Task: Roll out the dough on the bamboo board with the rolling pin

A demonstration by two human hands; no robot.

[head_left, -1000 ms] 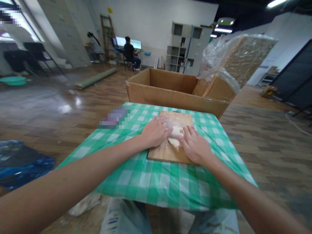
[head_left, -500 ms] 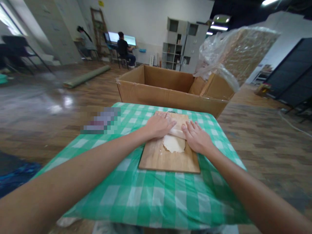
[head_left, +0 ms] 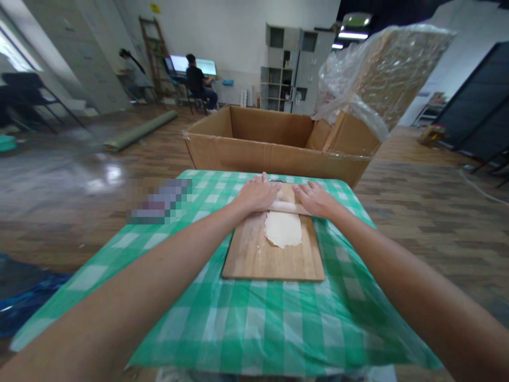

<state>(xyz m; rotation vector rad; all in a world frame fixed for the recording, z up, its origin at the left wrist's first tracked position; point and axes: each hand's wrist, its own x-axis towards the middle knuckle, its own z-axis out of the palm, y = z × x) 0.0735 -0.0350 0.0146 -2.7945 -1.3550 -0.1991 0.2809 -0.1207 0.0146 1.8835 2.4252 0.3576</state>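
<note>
A pale rolling pin (head_left: pixel 292 207) lies crosswise on a wooden cutting board (head_left: pixel 274 268). My left hand (head_left: pixel 257 193) presses on the pin's left end, palm down, its fingers stretched forward past it. On the right end rests my right hand (head_left: pixel 315 198), also open and palm down with its fingers reaching forward. Both hands cover the pin's ends; only its middle shows. Just on the near side of the pin, a thin white sheet of dough (head_left: pixel 283 229) with a ragged edge lies flat on the board. A little flour speckles the wood left of it.
The board lies on a table with a green checked cloth (head_left: pixel 222 318). A blurred-out flat object (head_left: pixel 161 201) is at the cloth's far left. Behind the table stands a large cardboard box (head_left: pixel 254 151) with plastic wrap (head_left: pixel 345 79). Two people (head_left: pixel 196 79) sit further back.
Both hands have pushed the rolling pin forward, away from me, and more of the dough sheet shows on its near side. The view has shifted slightly.
</note>
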